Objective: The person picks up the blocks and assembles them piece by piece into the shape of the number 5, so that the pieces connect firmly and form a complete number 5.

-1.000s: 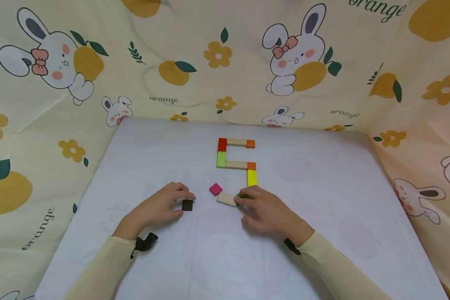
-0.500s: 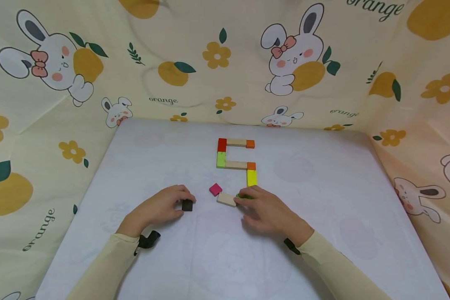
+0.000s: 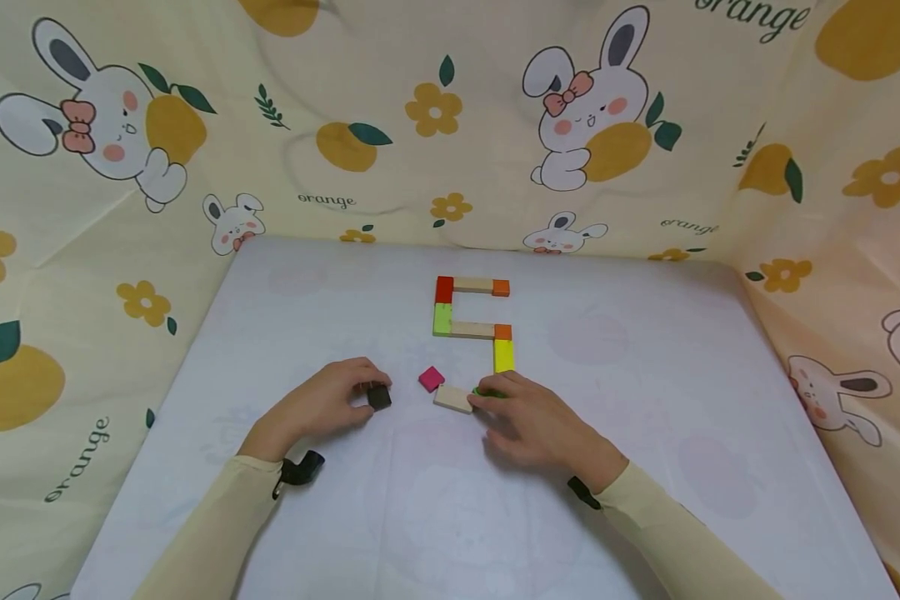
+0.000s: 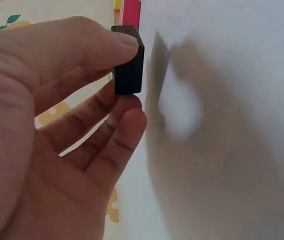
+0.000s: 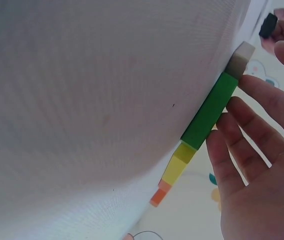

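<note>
Between the thumb and fingers of my left hand (image 3: 322, 408) is a small black block (image 4: 128, 75), pinched and raised slightly off the white tabletop. My right hand (image 3: 540, 425) rests beside a long green block (image 5: 209, 112), its extended fingers against the side; in the head view those fingers cover most of it. At the green block's left end lies a cream block (image 3: 453, 398), close to the right fingertips. Touching the cream block's far left corner is a pink block (image 3: 431, 379), turned at an angle. A yellow block (image 3: 503, 355) stretches away from the green one.
Beyond the yellow block, a bent line continues: an orange block (image 3: 502, 332), a cream bar (image 3: 472, 330), a light green block (image 3: 442, 319), a red block (image 3: 444, 289), another cream bar (image 3: 473, 285) and an orange end block (image 3: 501, 288). A printed cloth (image 3: 390, 100) hangs behind.
My left hand has taken hold of the black block, lifted it and carried it slightly right and away from me. The right hand has stayed in place.
</note>
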A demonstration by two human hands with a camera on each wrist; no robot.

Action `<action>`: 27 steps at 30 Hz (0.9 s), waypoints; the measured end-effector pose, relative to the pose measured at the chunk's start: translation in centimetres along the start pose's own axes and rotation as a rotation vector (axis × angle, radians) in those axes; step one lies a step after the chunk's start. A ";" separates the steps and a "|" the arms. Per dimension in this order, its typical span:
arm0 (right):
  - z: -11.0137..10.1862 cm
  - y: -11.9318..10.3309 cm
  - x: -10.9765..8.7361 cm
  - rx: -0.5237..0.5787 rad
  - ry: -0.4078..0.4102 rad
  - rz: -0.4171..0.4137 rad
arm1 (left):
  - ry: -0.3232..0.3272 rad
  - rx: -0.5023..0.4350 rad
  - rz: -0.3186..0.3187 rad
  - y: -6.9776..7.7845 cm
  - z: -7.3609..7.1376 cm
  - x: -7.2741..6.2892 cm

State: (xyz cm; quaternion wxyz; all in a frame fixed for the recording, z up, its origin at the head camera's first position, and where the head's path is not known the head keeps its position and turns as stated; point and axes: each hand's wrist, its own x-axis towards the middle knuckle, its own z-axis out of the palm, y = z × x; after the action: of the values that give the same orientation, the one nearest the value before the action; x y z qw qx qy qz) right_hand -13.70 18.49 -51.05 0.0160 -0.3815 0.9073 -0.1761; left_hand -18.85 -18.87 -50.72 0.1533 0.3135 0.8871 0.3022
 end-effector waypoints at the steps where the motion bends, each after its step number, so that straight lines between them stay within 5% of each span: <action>1: 0.0 0.0 0.0 0.000 -0.001 0.002 | 0.007 -0.002 0.001 0.0 -0.1 0.3; 11: -0.1 0.0 0.0 -0.021 -0.010 0.000 | -0.005 -0.041 0.032 0.7 -1.4 4.0; 27: -0.4 0.0 0.6 -0.034 -0.015 -0.020 | -0.015 -0.070 0.003 0.0 -0.8 8.1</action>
State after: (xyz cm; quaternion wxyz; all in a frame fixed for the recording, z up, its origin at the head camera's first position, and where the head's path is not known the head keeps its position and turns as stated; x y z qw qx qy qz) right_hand -14.17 18.21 -50.64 0.0144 -0.3922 0.9061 -0.1579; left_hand -25.30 -13.97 -50.77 0.1705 0.3113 0.8743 0.3310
